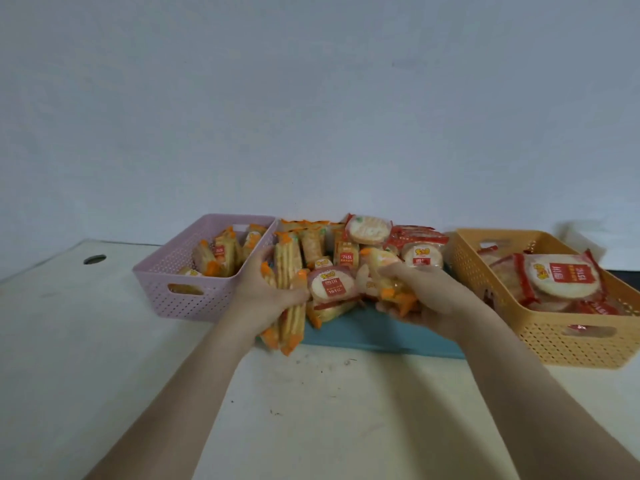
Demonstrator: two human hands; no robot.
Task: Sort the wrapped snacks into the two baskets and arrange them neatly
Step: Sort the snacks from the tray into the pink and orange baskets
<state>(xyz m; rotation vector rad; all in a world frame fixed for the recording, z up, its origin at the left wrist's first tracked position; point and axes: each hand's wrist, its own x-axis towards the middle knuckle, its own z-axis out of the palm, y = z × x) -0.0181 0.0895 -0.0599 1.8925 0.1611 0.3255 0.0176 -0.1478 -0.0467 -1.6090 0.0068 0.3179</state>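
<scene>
A pile of wrapped snacks lies on a blue mat between two baskets. The pink basket on the left holds long orange-ended cracker packs. Round rice-cracker packs with red wrappers fill the yellow basket on the right. My left hand grips a bundle of long cracker packs at the pile's front left. My right hand is closed on orange-ended packs at the pile's front right. A round red-label pack sits between my hands.
The baskets and mat stand on a pale table against a plain grey wall. A round cable hole sits at the table's far left. Small crumbs dot the table in front of the mat.
</scene>
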